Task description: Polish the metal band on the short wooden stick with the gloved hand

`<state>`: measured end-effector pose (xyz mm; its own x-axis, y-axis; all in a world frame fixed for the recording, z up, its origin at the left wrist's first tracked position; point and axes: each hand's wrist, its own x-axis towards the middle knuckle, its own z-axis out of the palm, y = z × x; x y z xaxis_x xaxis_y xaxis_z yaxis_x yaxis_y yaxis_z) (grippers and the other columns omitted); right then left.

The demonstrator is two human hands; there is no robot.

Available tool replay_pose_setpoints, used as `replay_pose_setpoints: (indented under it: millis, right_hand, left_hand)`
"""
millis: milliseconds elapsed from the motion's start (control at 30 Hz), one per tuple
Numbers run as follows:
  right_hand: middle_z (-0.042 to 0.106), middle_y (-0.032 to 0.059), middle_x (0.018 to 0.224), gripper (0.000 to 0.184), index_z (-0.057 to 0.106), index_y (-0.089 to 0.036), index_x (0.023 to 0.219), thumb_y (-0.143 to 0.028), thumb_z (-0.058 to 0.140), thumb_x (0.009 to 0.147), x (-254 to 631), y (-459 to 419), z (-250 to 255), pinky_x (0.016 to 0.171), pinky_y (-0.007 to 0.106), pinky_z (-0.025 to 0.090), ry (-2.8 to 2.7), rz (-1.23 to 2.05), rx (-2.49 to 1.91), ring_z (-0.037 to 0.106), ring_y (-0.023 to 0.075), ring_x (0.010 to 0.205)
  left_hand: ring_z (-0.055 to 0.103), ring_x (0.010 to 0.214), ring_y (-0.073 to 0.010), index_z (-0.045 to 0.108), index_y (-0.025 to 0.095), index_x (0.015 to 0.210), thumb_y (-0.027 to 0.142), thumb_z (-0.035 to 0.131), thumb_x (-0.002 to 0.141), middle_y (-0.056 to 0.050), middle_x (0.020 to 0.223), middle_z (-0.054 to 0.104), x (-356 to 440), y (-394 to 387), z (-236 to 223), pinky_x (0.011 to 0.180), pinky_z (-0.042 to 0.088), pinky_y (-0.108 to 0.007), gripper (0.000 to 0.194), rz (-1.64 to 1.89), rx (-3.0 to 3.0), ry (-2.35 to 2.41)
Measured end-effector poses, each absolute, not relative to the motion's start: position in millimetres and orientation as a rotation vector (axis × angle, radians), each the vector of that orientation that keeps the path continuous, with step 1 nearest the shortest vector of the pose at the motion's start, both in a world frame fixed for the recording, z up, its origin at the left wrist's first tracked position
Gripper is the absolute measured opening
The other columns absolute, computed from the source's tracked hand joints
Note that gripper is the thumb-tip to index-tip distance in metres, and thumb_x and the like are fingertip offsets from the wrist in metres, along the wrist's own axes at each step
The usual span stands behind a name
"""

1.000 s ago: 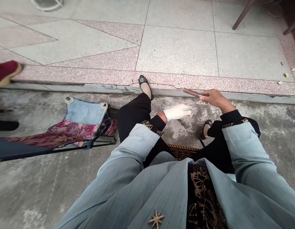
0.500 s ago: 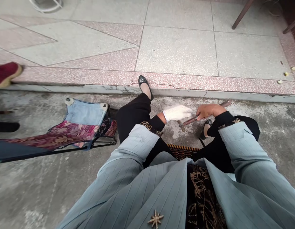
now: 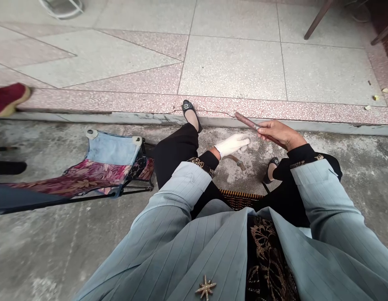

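Note:
My left hand (image 3: pixel 233 144), in a white knitted glove, is low over the concrete, palm down and fingers stretched forward. I see nothing in its fingers, though its underside is hidden. Just below it lies a curved brown piece (image 3: pixel 235 160) with a dull metallic end, partly covered by the glove and wrist. My bare right hand (image 3: pixel 277 133) is closed around one end of a reddish-brown rod (image 3: pixel 246 121). The rod points up and left towards the step edge, with a greyish band beside my fingers.
A tiled step (image 3: pixel 231 67) with a cracked pink edge runs ahead; one foot (image 3: pixel 190 110) rests against it. On the left stands a folding fabric chair (image 3: pixel 114 146). Another person's red shoe (image 3: pixel 8 98) is at far left. A woven seat (image 3: pixel 241 200) shows beneath me.
My right hand has lifted and turned the rod, which now points up-left instead of down-left to the curved piece. The left hand's fingers have shifted slightly left and loosened.

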<state>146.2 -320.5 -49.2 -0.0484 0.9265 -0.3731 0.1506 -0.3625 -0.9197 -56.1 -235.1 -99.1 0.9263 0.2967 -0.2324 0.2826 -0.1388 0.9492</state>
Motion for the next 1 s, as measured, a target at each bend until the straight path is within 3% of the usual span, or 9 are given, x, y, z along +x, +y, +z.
replay_pose_setpoints:
  millis: [233,667,767,867,933,1000]
  right_hand:
    - [0.052,-0.0016,0.057,0.012,0.063,-0.017,0.076,-0.026,0.059,0.083,140.7,-314.1,-51.9,0.052,0.025,0.034,-1.251,1.178,-1.975,0.044,0.0108,0.053]
    - [0.067,0.0109,0.082,0.025,0.071,-0.015,0.093,-0.031,0.053,0.087,144.7,-309.3,-62.7,0.061,0.031,0.038,-1.834,0.969,-2.460,0.056,0.0196,0.070]
    - [0.068,0.0120,0.083,0.021,0.071,-0.015,0.085,-0.027,0.055,0.086,138.0,-311.5,-65.4,0.060,0.032,0.038,-2.032,1.214,-2.446,0.057,0.0195,0.068]
    - [0.068,0.0081,0.074,0.018,0.071,-0.015,0.079,-0.028,0.060,0.084,134.6,-315.5,-64.4,0.061,0.030,0.040,-2.111,1.832,-2.103,0.058,0.0166,0.063]
    - [0.068,0.0052,0.074,0.022,0.072,-0.015,0.086,-0.035,0.064,0.082,136.8,-318.6,-58.2,0.063,0.028,0.041,-2.037,2.156,-1.711,0.057,0.0141,0.063]
    - [0.069,0.0036,0.081,0.033,0.072,-0.016,0.100,-0.043,0.065,0.081,142.7,-321.9,-48.0,0.064,0.027,0.042,-1.910,2.185,-1.430,0.057,0.0127,0.066]
  left_hand:
    - [0.046,0.054,-0.0085,0.063,0.014,0.090,0.046,0.044,0.093,-0.001,0.063,0.055,-53.9,-241.1,-88.2,0.054,0.039,-0.021,0.037,-0.052,1.834,0.406]
    - [0.058,0.082,-0.0206,0.065,0.016,0.081,0.035,0.052,0.083,-0.007,0.081,0.067,-50.6,-237.3,-103.2,0.072,0.038,-0.027,0.024,-0.081,2.138,0.450]
    - [0.060,0.082,-0.0209,0.066,0.018,0.080,0.037,0.055,0.081,-0.006,0.079,0.067,-52.6,-238.4,-102.8,0.071,0.039,-0.027,0.022,-0.109,2.155,0.420]
    - [0.060,0.082,-0.0191,0.066,0.018,0.079,0.037,0.057,0.081,-0.005,0.077,0.067,-55.6,-237.8,-98.1,0.071,0.039,-0.025,0.021,-0.125,2.155,0.369]
    - [0.060,0.080,-0.0173,0.067,0.017,0.082,0.038,0.057,0.083,-0.005,0.077,0.067,-57.1,-235.8,-95.4,0.070,0.039,-0.025,0.023,-0.101,2.086,0.351]
    - [0.058,0.074,-0.0147,0.066,0.016,0.086,0.042,0.055,0.086,-0.004,0.076,0.065,-57.8,-233.3,-95.1,0.068,0.040,-0.025,0.028,-0.058,1.980,0.345]
